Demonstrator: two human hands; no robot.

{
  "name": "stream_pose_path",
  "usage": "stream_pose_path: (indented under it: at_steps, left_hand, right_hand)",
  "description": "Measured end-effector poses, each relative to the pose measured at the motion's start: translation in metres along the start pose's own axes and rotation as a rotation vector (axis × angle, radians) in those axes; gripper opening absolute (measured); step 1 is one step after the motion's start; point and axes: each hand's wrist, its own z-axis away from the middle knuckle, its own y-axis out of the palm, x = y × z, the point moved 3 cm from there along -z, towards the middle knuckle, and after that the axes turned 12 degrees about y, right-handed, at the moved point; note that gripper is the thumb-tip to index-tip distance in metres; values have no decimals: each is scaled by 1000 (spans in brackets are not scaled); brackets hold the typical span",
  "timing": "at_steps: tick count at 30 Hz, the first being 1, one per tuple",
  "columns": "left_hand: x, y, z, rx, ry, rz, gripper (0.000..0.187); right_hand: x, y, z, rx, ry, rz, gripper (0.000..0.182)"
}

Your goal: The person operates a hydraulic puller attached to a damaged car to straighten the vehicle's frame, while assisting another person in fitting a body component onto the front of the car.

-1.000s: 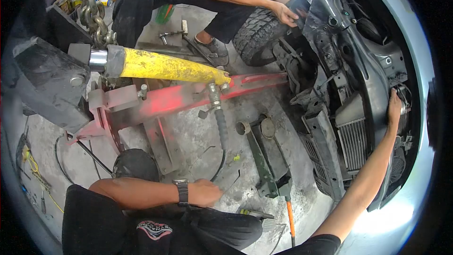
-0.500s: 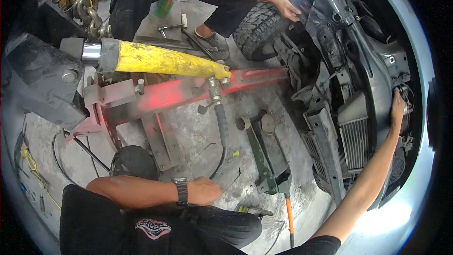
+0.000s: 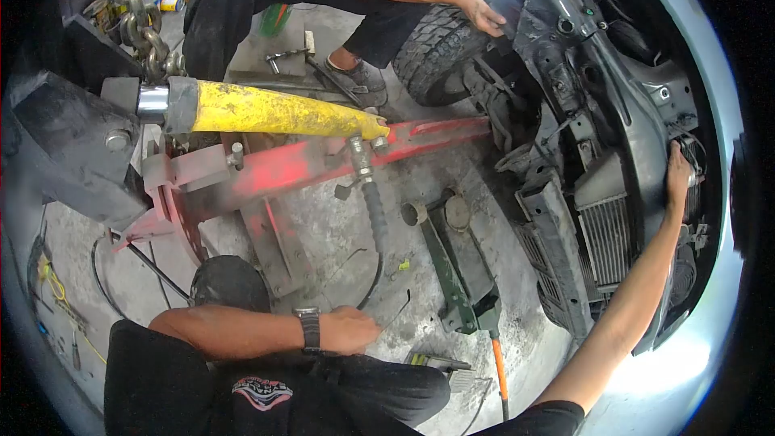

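My left hand (image 3: 351, 331), with a dark watch (image 3: 308, 329) at the wrist, is closed low over my lap. Thin dark arms, like those of eyeglasses (image 3: 398, 312), stick out from it; the rest is hidden by the hand. My right hand (image 3: 680, 178) reaches up to the vehicle's front end and grips the edge of the black radiator support (image 3: 646, 165). Some of its fingers are hidden. Below and left of it sits a finned cooler (image 3: 605, 230).
A yellow hydraulic ram (image 3: 278, 106) lies above a red steel beam (image 3: 274, 169). A heavy chain (image 3: 141, 20) hangs at the upper left. A green jack-like tool (image 3: 452, 270) rests on the floor. Another person's hand (image 3: 484, 16) holds a dark part near the tyre (image 3: 440, 52).
The view has shifted slightly. The other person's hand and dark part sit a little further left. My own hands keep nearly the same places.
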Motion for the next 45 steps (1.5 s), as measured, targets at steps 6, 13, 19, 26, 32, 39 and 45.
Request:
stream_pose_path:
  at_steps: [6, 13, 19, 26, 32, 39, 45]
  left_hand:
    - [-4, -7, -4, 127, -63, 29, 39]
    - [-5, -8, -4, 136, -68, 31, 37]
    - [-2, -3, -7, 193, -77, 30, 38]
    - [-3, -4, -7, 210, -60, 18, 40]
    - [1, 3, -7, 232, -65, -10, 40]
    - [1, 2, -6, 228, -42, -13, 39]
    - [-2, -1, -6, 208, -51, -2, 38]
  right_hand:
    - [11, -1, 9, 32, 116, 5, 51]
    - [55, -11, 39, -67, 138, 30, 55]
    - [42, 1, 30, -123, -17, 78, 45]
    - [47, -1, 36, -116, 139, 100, 57]
    - [62, -8, 44, -104, 171, 73, 54]
    - [63, -6, 45, -167, 116, 57, 51]
    - [59, -3, 42, -171, -41, 182, 35]
